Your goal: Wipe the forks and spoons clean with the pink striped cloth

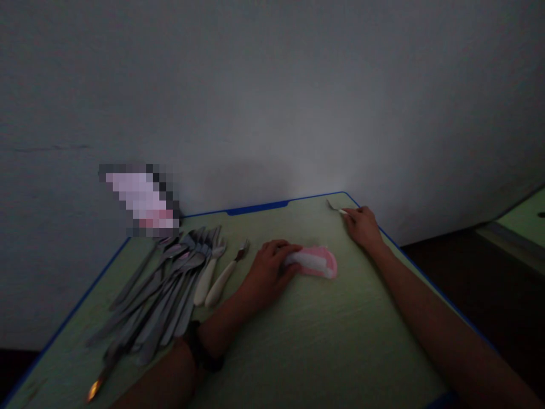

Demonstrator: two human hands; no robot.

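Note:
My right hand (361,224) is closed round the pale handle of a small fork (332,207), whose metal head points to the far left, low over the table's far right corner. My left hand (275,264) lies at mid-table, its thumb and fingers closed on the left end of a pink and white folded cloth or pad (315,262); that end is hidden under the fingers. Left of this hand, a white-handled fork (221,281) rests on the table beside another white-handled fork (208,275). A heap of metal spoons and forks (166,284) spreads further left.
A pale green table (306,341) with a blue edge stands against a grey wall (272,102). At its far left corner, a blurred-out device with a lit screen (140,196) leans. Another green surface (525,213) shows at the far right.

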